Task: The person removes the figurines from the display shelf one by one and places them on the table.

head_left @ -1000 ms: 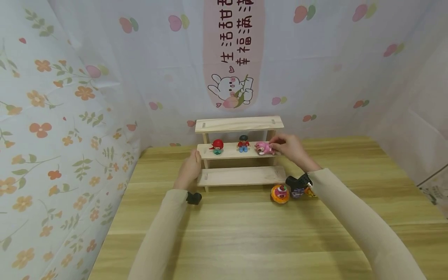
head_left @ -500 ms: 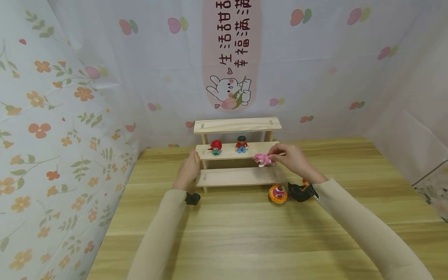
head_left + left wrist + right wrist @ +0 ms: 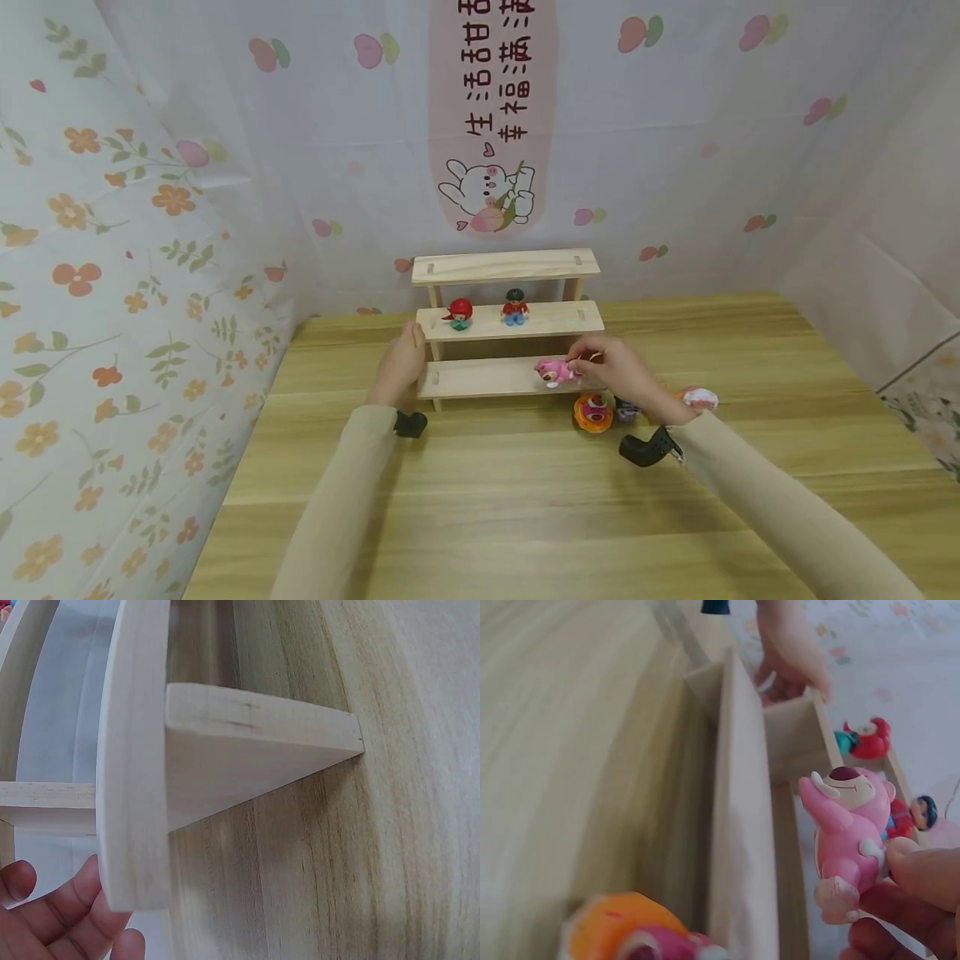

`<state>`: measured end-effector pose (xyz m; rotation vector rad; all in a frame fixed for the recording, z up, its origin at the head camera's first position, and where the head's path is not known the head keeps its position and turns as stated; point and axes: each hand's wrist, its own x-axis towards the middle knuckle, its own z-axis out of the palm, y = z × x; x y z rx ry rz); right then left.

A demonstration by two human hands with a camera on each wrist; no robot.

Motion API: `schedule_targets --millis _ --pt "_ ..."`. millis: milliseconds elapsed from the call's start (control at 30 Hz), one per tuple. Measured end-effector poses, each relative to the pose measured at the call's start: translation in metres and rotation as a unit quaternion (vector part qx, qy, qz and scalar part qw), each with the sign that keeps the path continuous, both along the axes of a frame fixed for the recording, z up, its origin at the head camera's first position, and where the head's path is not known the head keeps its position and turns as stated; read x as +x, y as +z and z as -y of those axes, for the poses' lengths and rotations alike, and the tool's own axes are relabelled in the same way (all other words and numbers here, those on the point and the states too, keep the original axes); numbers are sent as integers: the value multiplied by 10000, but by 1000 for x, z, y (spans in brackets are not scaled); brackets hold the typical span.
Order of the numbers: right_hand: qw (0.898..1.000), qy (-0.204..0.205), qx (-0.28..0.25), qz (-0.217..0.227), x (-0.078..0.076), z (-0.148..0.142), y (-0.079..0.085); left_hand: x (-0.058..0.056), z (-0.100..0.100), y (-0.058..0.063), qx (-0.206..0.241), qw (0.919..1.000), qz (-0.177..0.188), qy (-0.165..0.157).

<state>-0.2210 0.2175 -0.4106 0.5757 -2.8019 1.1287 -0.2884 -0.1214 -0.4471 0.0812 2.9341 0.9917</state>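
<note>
My right hand pinches a pink bear figurine between thumb and fingers, over the right part of the lowest tier of a three-tier wooden shelf. In the right wrist view the pink bear shows its pale muzzle and dark nose, with my thumb against its back. My left hand grips the shelf's left end beside the middle tier; in the left wrist view its fingers are partly hidden by the plank. On the middle tier stand a red-haired figurine and a dark-capped figurine.
An orange, round-based figurine sits on the table before the shelf's right end. Beside it are a purple figurine and a pink-and-white item, partly covered by my right arm. A patterned cloth hangs behind the shelf.
My right hand has lifted the pink bear off the middle tier's right end and brought it down and forward over the lowest tier. My left hand has stayed at the shelf's left end.
</note>
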Motion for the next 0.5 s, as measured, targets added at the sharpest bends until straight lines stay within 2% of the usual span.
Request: schedule_targets --millis 200,500 --pt "9991 -138 237 -321 14 8 -11 0 0 1 -16 10000 -13 17" --pt "9941 16 589 -908 24 21 -33 1 0 1 9 10000 -3 2"
